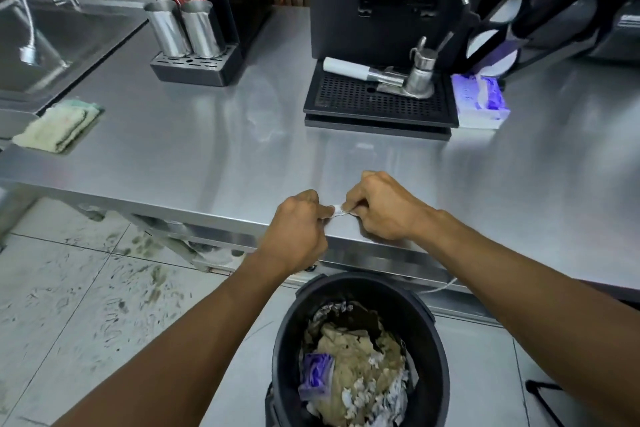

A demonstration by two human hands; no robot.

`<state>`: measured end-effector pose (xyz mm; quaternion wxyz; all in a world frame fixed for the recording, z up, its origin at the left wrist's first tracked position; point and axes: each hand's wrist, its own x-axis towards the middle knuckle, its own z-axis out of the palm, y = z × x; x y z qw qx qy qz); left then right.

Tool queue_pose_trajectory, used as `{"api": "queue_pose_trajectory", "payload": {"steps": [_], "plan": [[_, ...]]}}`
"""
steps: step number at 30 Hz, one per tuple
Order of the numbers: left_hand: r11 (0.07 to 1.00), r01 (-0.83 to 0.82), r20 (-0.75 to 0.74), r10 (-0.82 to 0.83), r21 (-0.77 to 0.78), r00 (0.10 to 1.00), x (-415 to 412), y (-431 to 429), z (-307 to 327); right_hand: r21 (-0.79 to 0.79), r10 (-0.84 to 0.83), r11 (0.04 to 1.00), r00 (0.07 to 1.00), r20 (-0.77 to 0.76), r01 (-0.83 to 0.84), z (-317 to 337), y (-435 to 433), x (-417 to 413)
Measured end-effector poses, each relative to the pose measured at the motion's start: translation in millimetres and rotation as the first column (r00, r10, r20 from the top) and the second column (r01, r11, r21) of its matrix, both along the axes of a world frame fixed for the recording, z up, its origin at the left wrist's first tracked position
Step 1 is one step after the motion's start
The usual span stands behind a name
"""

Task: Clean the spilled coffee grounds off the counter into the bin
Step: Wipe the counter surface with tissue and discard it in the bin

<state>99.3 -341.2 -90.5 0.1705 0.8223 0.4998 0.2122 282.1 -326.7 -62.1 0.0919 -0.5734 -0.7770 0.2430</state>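
My left hand (299,222) and my right hand (379,206) are both closed at the front edge of the steel counter (214,149). Between them they pinch a small white piece of tissue (338,210), mostly hidden by the fingers. Directly below, on the floor, stands a black round bin (287,350) holding crumpled brownish paper, white scraps and a purple wrapper. I see no coffee grounds on the counter surface from here.
A black coffee machine with a drip tray (377,104) and a metal tamper stands at the back. A purple tissue pack (479,102) sits right of it. Two steel jugs (183,28) stand on a small tray. A folded cloth (57,125) lies left, beside a sink (52,35).
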Motion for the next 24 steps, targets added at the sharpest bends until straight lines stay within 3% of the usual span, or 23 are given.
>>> {"api": "queue_pose_trajectory", "payload": {"steps": [10, 14, 20, 24], "plan": [[0.996, 0.072, -0.022, -0.073, -0.061, 0.997, 37.0, -46.3, 4.1, 0.004, -0.034, 0.999, 0.999, 0.016, 0.034, 0.7, -60.6, 38.7], [0.984, 0.170, -0.067, -0.174, -0.061, 0.982, 34.5, -67.2, -0.3, -0.036, 0.084, 0.996, 0.992, 0.089, -0.081, -4.2, -69.7, 45.4], [0.998, -0.053, 0.155, 0.048, 0.030, 0.987, 3.4, -61.8, 11.7, 0.150, 0.123, 0.981, 0.992, 0.019, -0.125, 6.1, -30.9, 18.9], [0.973, -0.205, 0.145, 0.189, 0.103, 0.971, -42.2, -25.3, 23.5, 0.277, 0.188, 0.945, 0.982, -0.015, -0.177, 16.0, 13.9, -41.2]]}}
